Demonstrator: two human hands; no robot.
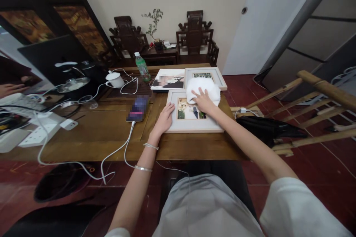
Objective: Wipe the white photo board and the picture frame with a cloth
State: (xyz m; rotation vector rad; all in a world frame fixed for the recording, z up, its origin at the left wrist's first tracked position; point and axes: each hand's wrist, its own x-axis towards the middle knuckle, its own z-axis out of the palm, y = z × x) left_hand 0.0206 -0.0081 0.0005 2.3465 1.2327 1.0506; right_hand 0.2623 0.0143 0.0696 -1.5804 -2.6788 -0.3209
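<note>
A light wooden picture frame (194, 130) with a pale mat and a photo lies face up near the table's front edge. My left hand (164, 119) grips its left edge, fingers along the top of the rim. My right hand (205, 103) holds a thick, folded white cloth (207, 86) down over the frame's upper right part, with the fingers spread on top. The cloth also covers the lower part of a second picture frame (221, 78) just behind. Beside that one lies a white panel with a picture (172, 76), partly blurred out.
Left of the frames are a phone (137, 109) on a white cable, a green bottle (142, 67), a lidded white cup (114, 79) and a power strip (41, 131) with tangled cables. A bamboo chair (328, 89) stands at right. Another person's hand (11, 89) shows far left.
</note>
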